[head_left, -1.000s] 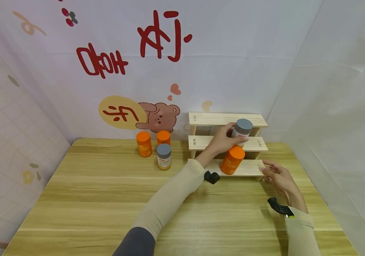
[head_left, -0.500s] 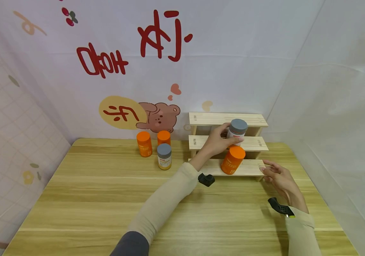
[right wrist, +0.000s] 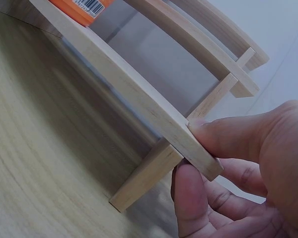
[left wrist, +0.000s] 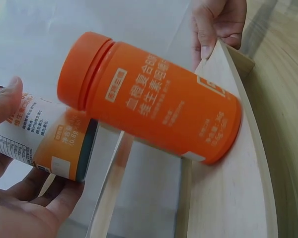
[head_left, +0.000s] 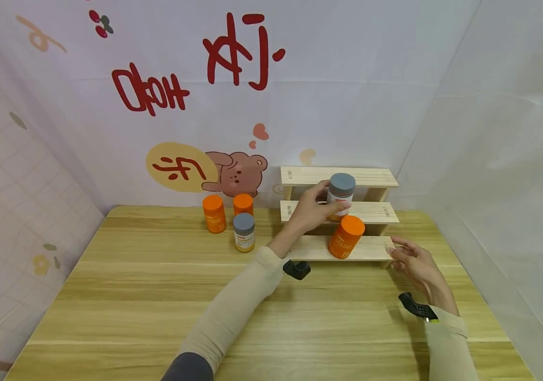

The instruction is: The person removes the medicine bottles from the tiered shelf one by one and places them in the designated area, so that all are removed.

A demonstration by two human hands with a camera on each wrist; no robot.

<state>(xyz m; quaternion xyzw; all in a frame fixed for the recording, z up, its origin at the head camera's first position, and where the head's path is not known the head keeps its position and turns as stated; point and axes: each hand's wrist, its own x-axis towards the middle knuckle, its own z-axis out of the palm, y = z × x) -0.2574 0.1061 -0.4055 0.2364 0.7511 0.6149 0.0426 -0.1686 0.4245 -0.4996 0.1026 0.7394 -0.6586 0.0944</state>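
My left hand (head_left: 309, 211) grips a white pill bottle (head_left: 340, 198) with a grey lid, over the middle step of a three-tier wooden shelf (head_left: 371, 248). In the left wrist view, thumb and fingers go round this bottle (left wrist: 44, 136), whose label is white and orange. An orange bottle (head_left: 346, 238) stands on the lowest step, just in front of it. At the right end of that step, my right hand (head_left: 413, 262) pinches the board. The right wrist view shows the thumb on top of the board (right wrist: 139, 104) and fingers beneath, beside the short leg.
Left of the shelf, two orange bottles (head_left: 214, 216) (head_left: 243, 204) stand on the wooden table (head_left: 157, 296) near the back wall. Another grey-lidded bottle (head_left: 244, 234) stands before them. A printed white cloth (head_left: 347, 106) hangs behind, and a white side wall (head_left: 504, 211) rises at right.
My left hand has moved left along the middle step with the grey-lidded bottle in its grip. The right hand keeps its hold on the board, and the other bottles have not moved.
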